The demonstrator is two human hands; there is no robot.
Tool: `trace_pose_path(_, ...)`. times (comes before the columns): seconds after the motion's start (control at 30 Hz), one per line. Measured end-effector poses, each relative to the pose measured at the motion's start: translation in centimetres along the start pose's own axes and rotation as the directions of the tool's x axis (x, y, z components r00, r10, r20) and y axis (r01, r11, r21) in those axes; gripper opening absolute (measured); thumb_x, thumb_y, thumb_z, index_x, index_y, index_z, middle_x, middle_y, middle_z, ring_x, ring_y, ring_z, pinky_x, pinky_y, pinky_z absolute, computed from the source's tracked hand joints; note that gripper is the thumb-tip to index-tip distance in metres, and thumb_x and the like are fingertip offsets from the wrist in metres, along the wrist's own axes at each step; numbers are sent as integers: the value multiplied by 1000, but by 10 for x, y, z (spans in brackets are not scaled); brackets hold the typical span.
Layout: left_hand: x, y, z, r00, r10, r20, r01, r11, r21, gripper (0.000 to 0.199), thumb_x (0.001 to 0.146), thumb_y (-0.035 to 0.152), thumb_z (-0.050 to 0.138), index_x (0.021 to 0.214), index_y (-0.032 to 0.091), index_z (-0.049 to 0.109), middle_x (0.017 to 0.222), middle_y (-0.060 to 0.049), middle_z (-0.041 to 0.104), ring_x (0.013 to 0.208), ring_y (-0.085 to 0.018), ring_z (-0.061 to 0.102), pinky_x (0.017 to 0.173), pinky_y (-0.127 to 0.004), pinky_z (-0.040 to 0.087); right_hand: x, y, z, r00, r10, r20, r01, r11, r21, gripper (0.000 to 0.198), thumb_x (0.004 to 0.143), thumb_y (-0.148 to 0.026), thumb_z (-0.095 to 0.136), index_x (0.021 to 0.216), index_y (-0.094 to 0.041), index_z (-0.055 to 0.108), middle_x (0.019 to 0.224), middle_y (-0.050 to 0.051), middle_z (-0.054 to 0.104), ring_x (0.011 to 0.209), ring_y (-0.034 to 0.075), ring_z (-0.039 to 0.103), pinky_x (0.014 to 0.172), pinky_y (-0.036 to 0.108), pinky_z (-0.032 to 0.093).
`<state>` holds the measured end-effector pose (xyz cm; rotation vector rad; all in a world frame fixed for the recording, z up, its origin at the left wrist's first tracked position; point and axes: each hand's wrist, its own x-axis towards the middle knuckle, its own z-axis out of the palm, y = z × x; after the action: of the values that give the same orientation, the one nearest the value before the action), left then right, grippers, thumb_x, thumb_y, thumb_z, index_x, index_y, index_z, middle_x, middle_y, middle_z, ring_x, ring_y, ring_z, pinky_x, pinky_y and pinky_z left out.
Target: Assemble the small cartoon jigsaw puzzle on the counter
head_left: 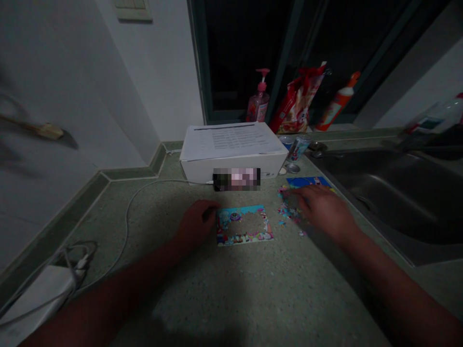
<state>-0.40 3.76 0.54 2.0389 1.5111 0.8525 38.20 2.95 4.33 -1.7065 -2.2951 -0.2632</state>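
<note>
A partly assembled jigsaw puzzle [244, 237] lies flat on the counter, its colourful border joined around a bare middle. My left hand [197, 222] rests at its upper left edge, fingers loosely bent, with a gap between thumb and forefinger and nothing visible in it. To the right is a scatter of small loose puzzle pieces [285, 210]. Over these reaches my right hand [325, 209], forefinger stretched toward the upper pieces and thumb apart. Its other fingers are partly hidden. Behind that hand lies a blue picture card [302, 181], partly covered by it.
A white box [231, 164] with printed paper on top stands behind the puzzle, a phone [237, 180] leaning against it. A charging cable [127, 217] runs left. Cans [299, 147] stand near the sink [390, 193]. A pump bottle [258, 103] is by the window.
</note>
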Motion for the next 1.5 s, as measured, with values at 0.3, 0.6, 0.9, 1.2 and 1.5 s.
trace_pose_path(0.3,0,-2,1,1000,2,-1,-2,1000,24,24,94,16,62,106,28,79,108,-6,81,102,-29,78,100,-48,65,-3,18,7,999,47,-2,-47,998,30,26,102,-24,58,101,-25,84,101,12,84,103,35,78,110,58,55)
trace_pose_path(0.6,2,-4,2,999,33,9,-33,999,30,24,94,15,60,108,23,78,109,-8,81,106,-28,76,102,-49,64,5,-1,15,990,3,138,4,999,-50,36,107,-18,52,123,-14,84,123,18,82,117,34,73,110,51,53)
trace_pose_path(0.9,1,-2,1,1000,30,2,-30,998,46,24,95,12,63,109,25,78,110,-7,81,105,-29,77,101,-50,65,2,-3,23,993,-70,93,68,997,31,33,106,-18,53,118,-19,84,121,15,82,117,33,73,108,48,53)
trace_pose_path(1.2,1,1,2,1000,17,4,-17,1000,25,23,96,13,60,109,21,77,110,-10,80,103,-29,76,100,-50,64,4,-7,9,988,-64,137,65,998,-6,34,107,-20,53,124,-18,83,121,16,82,115,35,74,108,52,53)
trace_pose_path(1.5,-1,5,-3,1000,-14,5,14,1000,17,25,98,19,59,107,32,79,111,-6,81,104,-29,75,101,-54,64,4,-8,1,989,-42,141,44,999,-12,36,110,-21,50,127,-15,81,126,16,82,119,33,73,111,47,52)
